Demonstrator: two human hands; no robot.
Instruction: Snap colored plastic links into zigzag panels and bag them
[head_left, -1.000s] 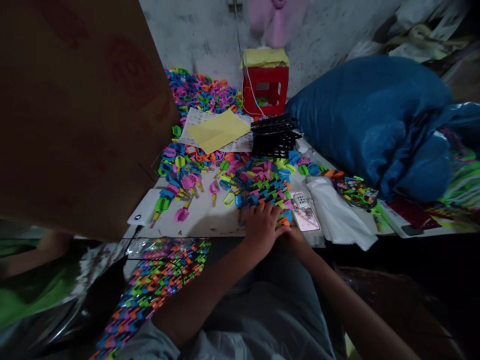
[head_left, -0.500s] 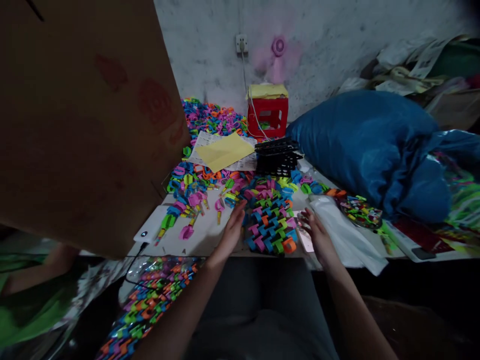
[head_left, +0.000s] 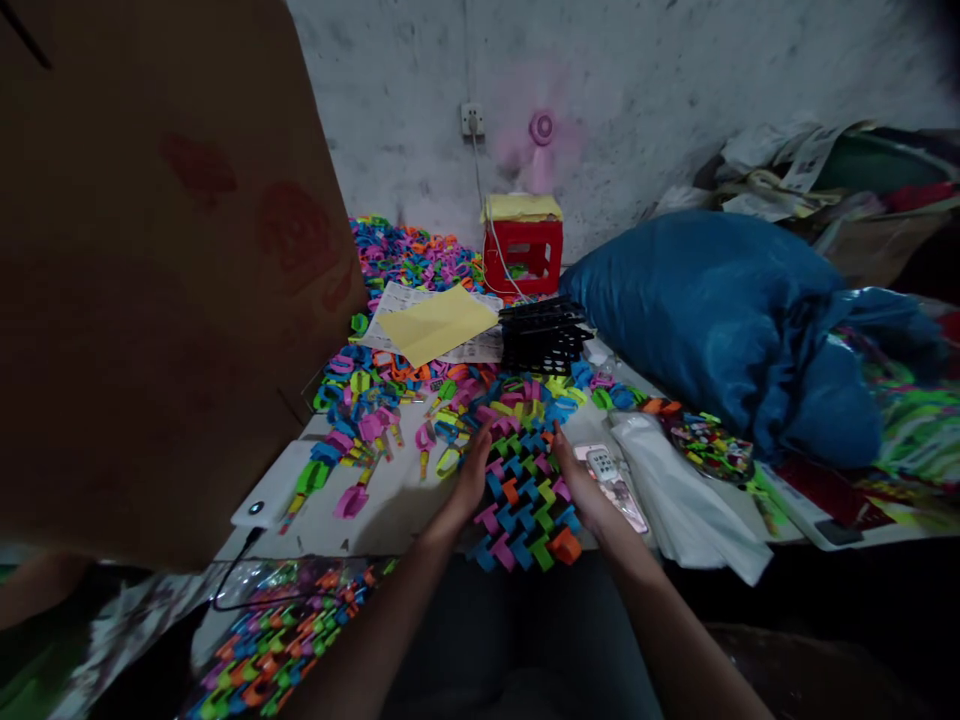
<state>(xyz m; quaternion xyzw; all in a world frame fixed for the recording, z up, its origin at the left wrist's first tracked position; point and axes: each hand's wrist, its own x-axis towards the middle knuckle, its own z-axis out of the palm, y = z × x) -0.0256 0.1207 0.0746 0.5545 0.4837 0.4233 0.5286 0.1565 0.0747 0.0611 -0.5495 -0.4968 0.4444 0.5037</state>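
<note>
Rough, mottled grey wall (head_left: 615, 90) rises behind one white table (head_left: 401, 515). Left of the block (head_left: 525, 495) stands one flat-sided cardboard carton (head_left: 172, 330); beyond it to the right bulges one glossy, rounded blue sack (head_left: 705, 310). One boxy red plastic stool (head_left: 551, 257) stands behind it. The block, a single zigzag slab of interlocked plastic pieces, sits at the table's near edge, gripped between two hands: left hand (head_left: 471, 475) along its left side, right hand (head_left: 583, 492) along its right, fingers nearly straight. Just right of the block lies one phone (head_left: 626, 505).
</note>
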